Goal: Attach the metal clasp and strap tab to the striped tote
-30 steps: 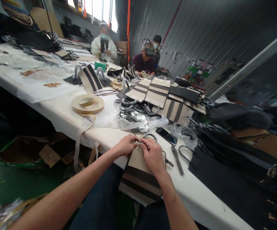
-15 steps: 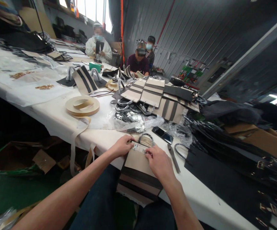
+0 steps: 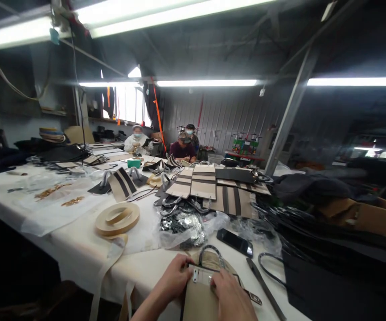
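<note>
A beige bag panel [image 3: 198, 303] with dark edges lies at the table's near edge, its lower part cut off by the frame. From its top rises a plastic-wrapped looped handle [image 3: 212, 250]. My left hand [image 3: 177, 278] is closed on the panel's upper left corner, thumb in front. Beside that thumb sits a small metal plate [image 3: 195, 275] with holes. My right hand [image 3: 232, 296] is closed at the panel's upper right, its fingertips on a small metal fitting [image 3: 210, 280]. A dark strap end with metal trim [image 3: 253, 296] sticks out past this hand.
Right of the panel lie a flat dark bar [image 3: 264, 285] and a phone [image 3: 235, 243]. Beyond are a plastic bag of metal parts [image 3: 181, 229], stacked striped panels [image 3: 203, 187] and a tape roll [image 3: 117, 218]. Black bag pieces [image 3: 343, 276] cover the right. People sit at the far end.
The view has tilted up, so the hands and panel appear lower and the ceiling lights show. Both hands stay at the panel's top edge. The strap end now shows by my right hand.
</note>
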`<state>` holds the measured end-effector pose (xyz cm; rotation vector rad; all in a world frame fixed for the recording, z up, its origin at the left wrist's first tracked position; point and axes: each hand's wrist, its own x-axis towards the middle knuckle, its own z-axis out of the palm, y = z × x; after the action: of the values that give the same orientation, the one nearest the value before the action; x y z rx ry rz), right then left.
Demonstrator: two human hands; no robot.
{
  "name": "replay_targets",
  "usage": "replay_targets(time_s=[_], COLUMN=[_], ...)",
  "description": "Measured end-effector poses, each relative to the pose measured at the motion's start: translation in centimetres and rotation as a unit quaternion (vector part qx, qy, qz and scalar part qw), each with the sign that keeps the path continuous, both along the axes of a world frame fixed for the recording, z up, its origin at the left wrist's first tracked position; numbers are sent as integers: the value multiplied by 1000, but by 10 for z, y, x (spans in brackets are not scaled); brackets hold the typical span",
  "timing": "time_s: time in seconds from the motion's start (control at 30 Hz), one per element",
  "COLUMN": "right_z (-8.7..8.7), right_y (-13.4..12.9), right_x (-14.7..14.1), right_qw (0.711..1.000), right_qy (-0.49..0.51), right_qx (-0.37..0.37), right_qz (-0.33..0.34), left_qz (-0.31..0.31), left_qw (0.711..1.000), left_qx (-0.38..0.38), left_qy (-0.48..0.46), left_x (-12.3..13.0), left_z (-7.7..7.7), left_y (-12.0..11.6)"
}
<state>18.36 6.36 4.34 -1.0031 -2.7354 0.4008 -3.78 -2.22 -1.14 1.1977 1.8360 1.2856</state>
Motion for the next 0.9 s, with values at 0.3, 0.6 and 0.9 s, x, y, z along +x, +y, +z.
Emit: replay_targets(time_s=[0.3, 0.6, 0.9], right_z=[43, 41, 21], right_y=[48, 32, 43], right_x=[55, 74, 66], right_qw=[964, 975, 982], right_qy=[231, 203, 143], right_qx=[-116, -20, -23], right_qz=[-61, 87, 117], left_qz=[-12, -34, -15], left_qw=[995, 996, 978], left_qx=[-14, -61, 53], left_qy=[-102, -53, 201], left_x=[-3, 3, 29], left_z=[11, 49, 85], left_y=[5, -6, 8])
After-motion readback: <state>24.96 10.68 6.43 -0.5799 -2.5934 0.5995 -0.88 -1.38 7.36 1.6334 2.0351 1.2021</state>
